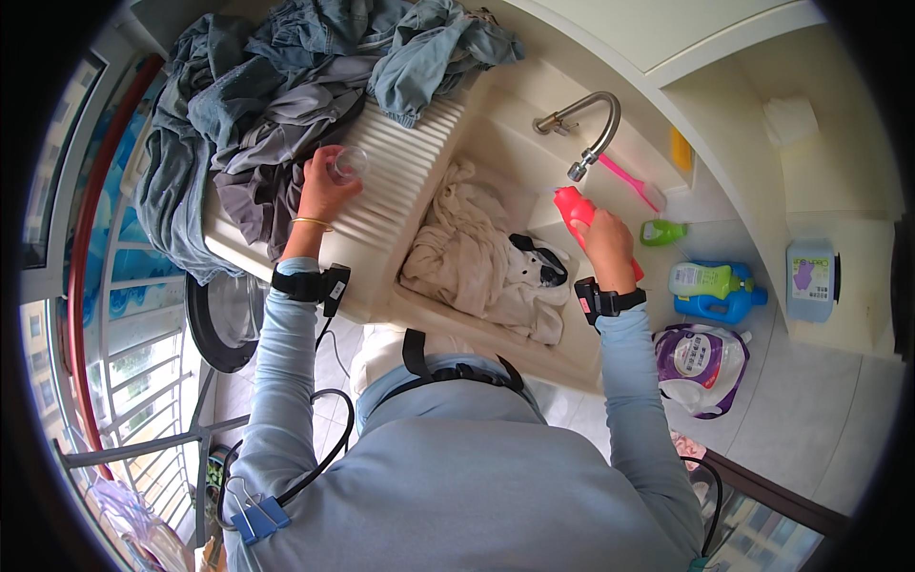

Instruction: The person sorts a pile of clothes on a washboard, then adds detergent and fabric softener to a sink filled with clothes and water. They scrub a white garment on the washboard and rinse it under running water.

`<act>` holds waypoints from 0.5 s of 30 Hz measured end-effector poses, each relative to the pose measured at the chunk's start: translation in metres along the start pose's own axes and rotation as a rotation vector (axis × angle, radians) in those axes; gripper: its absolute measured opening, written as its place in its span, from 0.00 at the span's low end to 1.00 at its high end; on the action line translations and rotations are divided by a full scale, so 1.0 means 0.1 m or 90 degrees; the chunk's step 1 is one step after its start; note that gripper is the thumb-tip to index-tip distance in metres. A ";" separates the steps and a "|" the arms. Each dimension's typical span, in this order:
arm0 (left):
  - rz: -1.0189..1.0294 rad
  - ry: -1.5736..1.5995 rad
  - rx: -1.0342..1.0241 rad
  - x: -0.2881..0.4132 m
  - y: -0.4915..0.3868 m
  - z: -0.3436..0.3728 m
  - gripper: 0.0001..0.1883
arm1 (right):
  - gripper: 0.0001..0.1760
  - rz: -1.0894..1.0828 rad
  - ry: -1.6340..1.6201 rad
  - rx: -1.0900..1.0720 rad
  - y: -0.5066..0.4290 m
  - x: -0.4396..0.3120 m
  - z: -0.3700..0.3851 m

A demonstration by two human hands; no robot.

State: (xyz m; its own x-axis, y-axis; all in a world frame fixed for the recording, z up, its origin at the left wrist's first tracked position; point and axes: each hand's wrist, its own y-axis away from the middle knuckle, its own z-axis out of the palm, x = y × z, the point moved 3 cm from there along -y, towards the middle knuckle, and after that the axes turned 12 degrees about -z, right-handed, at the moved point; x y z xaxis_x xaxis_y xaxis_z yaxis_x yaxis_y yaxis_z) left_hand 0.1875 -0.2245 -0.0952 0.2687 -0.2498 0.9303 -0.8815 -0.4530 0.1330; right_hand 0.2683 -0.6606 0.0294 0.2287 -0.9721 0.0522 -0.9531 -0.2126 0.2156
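Note:
My left hand (330, 184) holds a small clear cup (351, 164) over the ribbed washboard (400, 157) of a cream laundry sink. My right hand (607, 242) grips a red-pink plastic bottle (574, 205), tilted with its top towards the faucet (607, 125). Pale, wet-looking clothes (465, 264) lie in the basin between my hands, with a black-and-white piece (537, 261) among them. Blue denim and grey garments (286, 107) are heaped on the washboard's far left, beside my left hand. Whether the bottle has its cap on cannot be told.
A pink brush (629, 180) lies behind the basin. Right of the sink are a green bottle (663, 232), a blue detergent jug (722, 304) and a purple-and-white detergent pouch (700, 368). A clear jug (811, 279) stands in the cabinet. A round washer door (225, 322) is open below the washboard.

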 end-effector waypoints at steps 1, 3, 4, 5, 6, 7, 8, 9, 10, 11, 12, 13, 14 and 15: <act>0.012 -0.054 0.029 0.03 0.02 0.01 0.31 | 0.22 0.005 0.002 -0.005 0.02 0.03 0.01; 0.023 -0.108 0.057 0.10 0.08 0.04 0.32 | 0.22 0.009 0.000 -0.007 0.06 0.06 0.02; 0.022 -0.108 0.056 0.13 0.10 0.05 0.32 | 0.22 0.007 -0.002 -0.006 0.08 0.07 0.03; 0.038 -0.102 0.057 0.17 0.13 0.05 0.32 | 0.22 0.004 -0.003 -0.001 0.09 0.07 0.03; 0.010 -0.097 0.052 0.19 0.14 0.05 0.33 | 0.22 -0.001 -0.008 0.003 0.10 0.08 0.03; 0.000 -0.086 0.047 0.21 0.16 0.05 0.33 | 0.22 -0.008 -0.012 0.010 0.10 0.07 0.03; -0.002 -0.069 0.043 0.22 0.18 0.05 0.33 | 0.22 -0.016 -0.017 0.014 0.10 0.07 0.04; -0.004 -0.080 0.047 0.24 0.19 0.04 0.33 | 0.23 -0.025 -0.026 0.022 0.10 0.06 0.04; 0.002 -0.085 0.050 0.25 0.20 0.04 0.33 | 0.24 -0.036 -0.035 0.027 0.09 0.04 0.03; 0.000 -0.087 0.053 0.26 0.21 0.03 0.33 | 0.25 -0.036 -0.039 0.024 0.09 0.03 0.04; 0.002 -0.087 0.053 0.26 0.22 0.02 0.33 | 0.24 -0.038 -0.035 0.025 0.08 0.02 0.03; -0.003 -0.083 0.052 0.26 0.23 0.02 0.33 | 0.24 -0.028 -0.025 0.019 0.07 0.01 0.03; -0.020 -0.077 0.051 0.26 0.24 0.01 0.33 | 0.23 -0.026 -0.017 0.018 0.07 0.00 0.03; -0.020 -0.068 0.044 0.26 0.24 0.01 0.33 | 0.23 -0.020 -0.026 0.027 0.06 -0.01 0.02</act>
State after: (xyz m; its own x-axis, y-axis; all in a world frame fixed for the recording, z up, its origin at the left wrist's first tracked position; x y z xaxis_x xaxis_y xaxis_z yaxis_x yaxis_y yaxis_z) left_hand 0.1734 -0.2431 -0.0681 0.3385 -0.3220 0.8842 -0.8444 -0.5186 0.1344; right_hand 0.2621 -0.6611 0.0284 0.2517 -0.9678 0.0063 -0.9531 -0.2468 0.1751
